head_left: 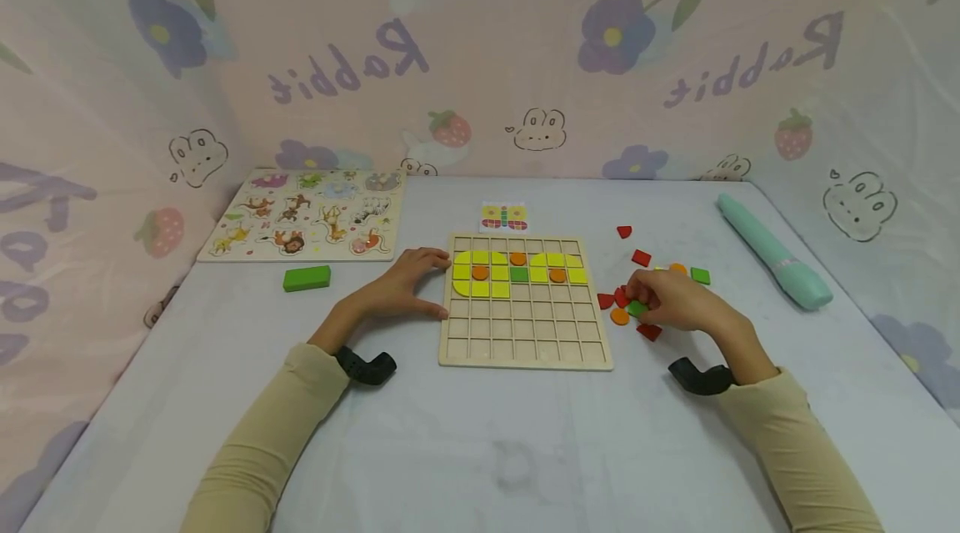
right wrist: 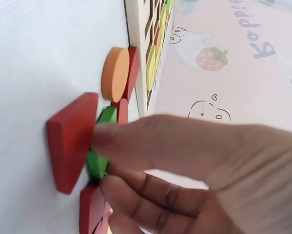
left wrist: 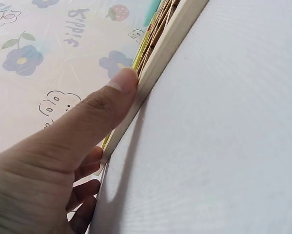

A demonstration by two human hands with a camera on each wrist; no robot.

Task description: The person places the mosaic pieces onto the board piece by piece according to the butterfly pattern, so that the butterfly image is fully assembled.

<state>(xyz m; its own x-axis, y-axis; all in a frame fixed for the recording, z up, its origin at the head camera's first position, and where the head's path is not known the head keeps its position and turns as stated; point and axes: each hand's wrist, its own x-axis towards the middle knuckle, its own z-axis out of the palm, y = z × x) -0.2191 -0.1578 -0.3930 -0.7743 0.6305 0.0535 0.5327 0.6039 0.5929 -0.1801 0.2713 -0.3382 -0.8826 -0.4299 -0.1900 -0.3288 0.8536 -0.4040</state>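
A wooden grid board [head_left: 525, 354] lies in the middle of the table. Its upper rows hold yellow tiles [head_left: 480, 289], a few orange discs [head_left: 518, 258] and a green square tile [head_left: 519, 274]. My left hand [head_left: 393, 287] rests at the board's left edge, thumb and extended fingers against the side. To the right of the board, my right hand [head_left: 678, 299] pinches a green tile [right wrist: 107, 115] among the loose pieces, the thumb pressed on its face. Close to that thumb, a red tile [right wrist: 70, 139] and an orange disc [right wrist: 115, 73] show in the right wrist view.
Behind the board lies a small butterfly pattern card [head_left: 504, 218]. An animal puzzle board [head_left: 330, 251] and a green block [head_left: 307, 279] are on the left. Loose red tiles [head_left: 641, 258] and a green square [head_left: 700, 275] lie at right, near a mint-coloured tapered object [head_left: 772, 253].
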